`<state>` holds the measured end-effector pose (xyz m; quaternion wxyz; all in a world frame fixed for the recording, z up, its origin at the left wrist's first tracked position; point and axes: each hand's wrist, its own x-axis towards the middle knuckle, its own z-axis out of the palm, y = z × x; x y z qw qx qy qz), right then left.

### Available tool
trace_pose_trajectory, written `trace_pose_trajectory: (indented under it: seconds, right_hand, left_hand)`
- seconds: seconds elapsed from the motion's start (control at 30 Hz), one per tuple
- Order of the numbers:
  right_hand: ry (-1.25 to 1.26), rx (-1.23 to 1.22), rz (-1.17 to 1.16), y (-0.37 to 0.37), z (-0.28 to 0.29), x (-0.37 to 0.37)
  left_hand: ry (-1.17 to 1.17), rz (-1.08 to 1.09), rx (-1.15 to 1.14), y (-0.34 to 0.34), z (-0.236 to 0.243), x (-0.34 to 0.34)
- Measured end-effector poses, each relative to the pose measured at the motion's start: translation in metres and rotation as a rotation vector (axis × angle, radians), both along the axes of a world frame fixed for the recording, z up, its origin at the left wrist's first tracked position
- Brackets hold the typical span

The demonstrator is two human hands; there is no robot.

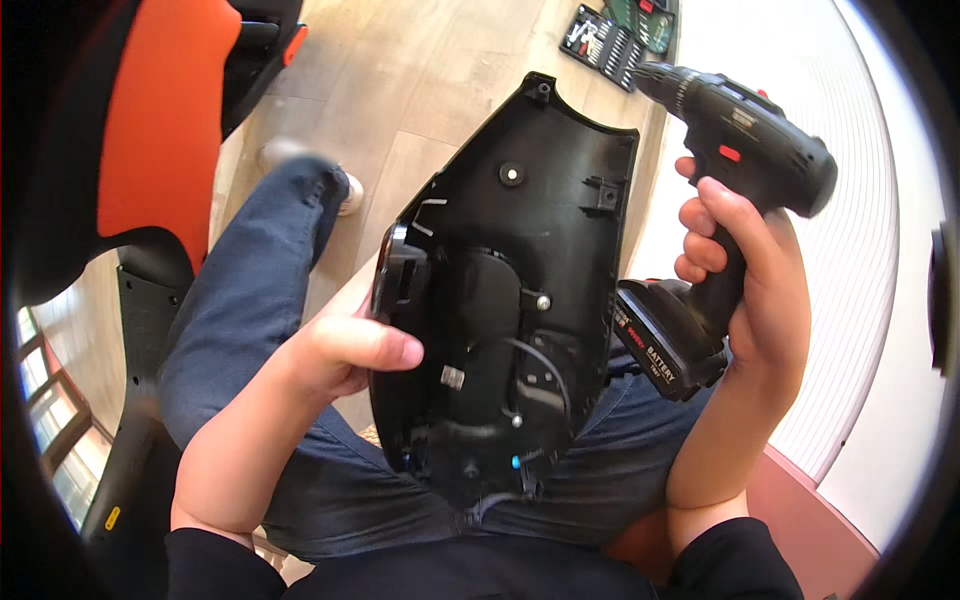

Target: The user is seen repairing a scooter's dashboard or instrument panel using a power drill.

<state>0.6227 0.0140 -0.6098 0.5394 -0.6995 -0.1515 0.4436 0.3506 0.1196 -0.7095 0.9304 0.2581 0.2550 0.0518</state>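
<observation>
A long black molded plastic shell (470,320) rests over my lap, its hollow inside facing up, with screw posts, a wire and a small white label inside. My left hand (350,340) is closed on the shell's left edge, thumb over the rim and most other fingers hidden behind it. In my right hand (735,250) is a black cordless drill (760,145) with red buttons and a battery at its base; my fingers wrap round its grip and its chuck points up and to the left, above the shell's upper right.
An open case of small tools (595,45) lies on the wooden floor (360,80) at the top. A large black and orange piece of equipment (160,140) stands at my left. A white ribbed panel (835,300) runs along my right. My legs (240,280) are under the shell.
</observation>
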Motion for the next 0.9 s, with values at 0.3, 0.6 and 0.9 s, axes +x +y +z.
trace_pose_trajectory:
  seconds: [0.3, 0.6, 0.9]
  right_hand:
    - [-0.021, -0.060, 0.081, 0.003, -0.004, -0.006]
    - [-0.041, -0.082, 0.071, 0.004, -0.008, -0.012]
    - [-0.014, -0.077, 0.090, 0.008, -0.014, -0.013]
  left_hand:
    - [0.034, -0.011, -0.077, -0.009, -0.003, -0.007]
    - [0.080, -0.040, -0.110, -0.011, 0.002, -0.012]
    - [0.072, -0.122, -0.134, -0.006, -0.009, -0.020]
